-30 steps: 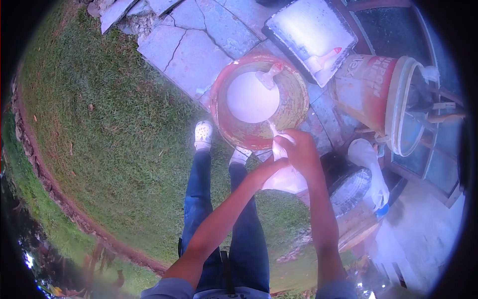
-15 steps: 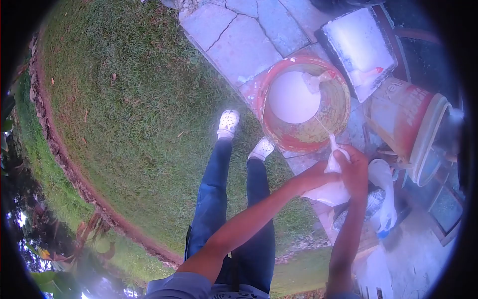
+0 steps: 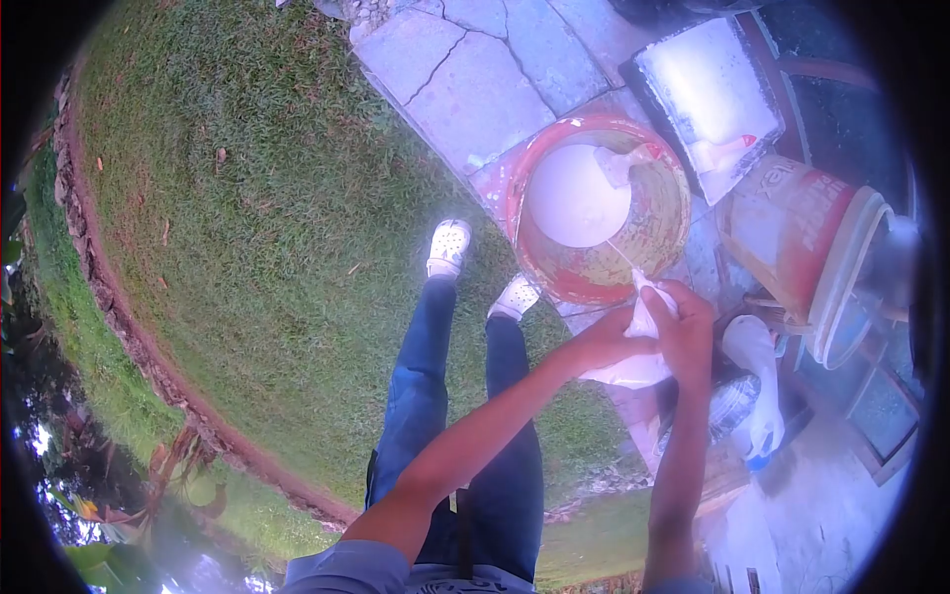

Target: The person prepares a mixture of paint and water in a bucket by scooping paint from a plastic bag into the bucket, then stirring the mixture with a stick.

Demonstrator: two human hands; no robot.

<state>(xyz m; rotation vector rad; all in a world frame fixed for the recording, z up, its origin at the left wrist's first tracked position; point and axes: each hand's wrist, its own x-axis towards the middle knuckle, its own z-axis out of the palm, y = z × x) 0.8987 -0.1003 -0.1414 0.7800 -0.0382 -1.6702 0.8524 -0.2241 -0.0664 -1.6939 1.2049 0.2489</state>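
My left hand is closed round one side of a white bag. Round the bag's neck, my right hand is closed as well. The bag's narrow tip points at a round reddish tub, and a thin pale stream runs from it into the tub. White liquid fills part of the tub's bottom. A brush with a red-tipped handle rests inside, by the liquid's upper right edge.
A white-coated tray lies beyond the tub, with another brush on it. A bucket is tipped at the right, near a white glove-like item. Grass spreads left of the cracked paving.
Both hands have moved slightly left with the bag, and its tip is now nearer the tub's lower rim. The stream still runs into the tub.
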